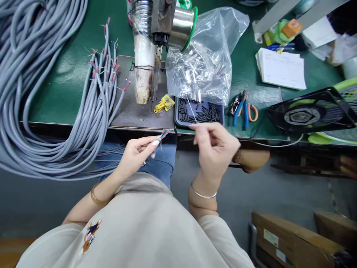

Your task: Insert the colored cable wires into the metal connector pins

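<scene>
My left hand [136,152] is closed around the end of a grey cable, and its coloured stripped wires [163,134] stick out past my thumb. My right hand [214,145] hovers just to the right of them, fingers pinched on a thin silvery wire [191,109] that runs up over the tray. Both hands hang in front of the bench edge, above my lap. Right behind my right hand lies a small dark tray [220,121] filled with short black tube pieces [199,111].
A big bundle of grey cables [41,93] covers the left of the green bench, its stripped ends [107,69] pointing up. A soldering stand [150,56], solder spool [182,26], clear bag of parts [206,63], blue pliers [242,109], notepad [281,69] and black fan [309,113] lie behind. Cardboard boxes [292,242] stand on the floor.
</scene>
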Demonstrator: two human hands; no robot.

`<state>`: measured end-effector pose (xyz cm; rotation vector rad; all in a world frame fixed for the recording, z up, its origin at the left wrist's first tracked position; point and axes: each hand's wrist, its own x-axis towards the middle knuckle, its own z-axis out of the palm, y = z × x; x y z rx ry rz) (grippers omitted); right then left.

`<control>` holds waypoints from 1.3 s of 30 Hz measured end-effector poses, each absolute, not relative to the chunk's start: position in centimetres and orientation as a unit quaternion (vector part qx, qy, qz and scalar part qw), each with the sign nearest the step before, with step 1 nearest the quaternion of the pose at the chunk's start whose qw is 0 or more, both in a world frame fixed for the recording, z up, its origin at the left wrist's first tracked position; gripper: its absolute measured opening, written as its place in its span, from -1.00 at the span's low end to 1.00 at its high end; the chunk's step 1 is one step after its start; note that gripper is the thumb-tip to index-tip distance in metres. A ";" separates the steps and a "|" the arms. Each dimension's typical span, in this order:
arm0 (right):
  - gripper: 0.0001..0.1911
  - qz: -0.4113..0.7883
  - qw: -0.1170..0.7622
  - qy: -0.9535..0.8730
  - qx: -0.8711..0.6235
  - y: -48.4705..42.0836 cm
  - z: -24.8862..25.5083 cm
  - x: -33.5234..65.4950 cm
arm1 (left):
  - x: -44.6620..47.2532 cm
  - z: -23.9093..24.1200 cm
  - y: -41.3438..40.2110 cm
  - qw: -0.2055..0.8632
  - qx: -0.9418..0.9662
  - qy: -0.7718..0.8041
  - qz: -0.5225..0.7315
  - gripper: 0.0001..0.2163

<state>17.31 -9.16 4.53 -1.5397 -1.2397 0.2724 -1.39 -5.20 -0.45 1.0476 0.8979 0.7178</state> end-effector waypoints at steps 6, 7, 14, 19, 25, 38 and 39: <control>-0.88 0.313 0.461 -0.572 -0.602 -7.6 2.2 15.4 | -3.4 -0.3 -4.5 0.708 0.456 0.392 0.371 -0.72; -0.88 0.345 0.463 -0.567 -0.588 -7.3 2.0 15.1 | -3.5 -0.4 -4.4 0.710 0.455 0.387 0.372 -0.72; -0.83 0.460 0.482 -0.499 -0.555 -6.4 1.3 13.8 | -4.1 -1.2 -4.0 0.731 0.443 0.360 0.375 -0.77; -0.82 0.474 0.483 -0.490 -0.550 -6.2 1.3 13.6 | -4.5 -1.3 -3.9 0.743 0.437 0.338 0.378 -0.83; -0.85 0.471 0.480 -0.492 -0.553 -6.1 1.2 13.6 | -4.4 -1.3 -3.8 0.741 0.442 0.334 0.380 -0.82; -0.73 0.344 0.509 -0.482 -0.625 -6.8 1.5 13.4 | -3.0 -1.7 -5.3 0.512 0.556 0.439 0.486 -0.88; -0.71 0.358 0.506 -0.479 -0.622 -6.7 1.3 13.5 | -2.9 -1.6 -5.1 0.580 0.514 0.429 0.464 -0.83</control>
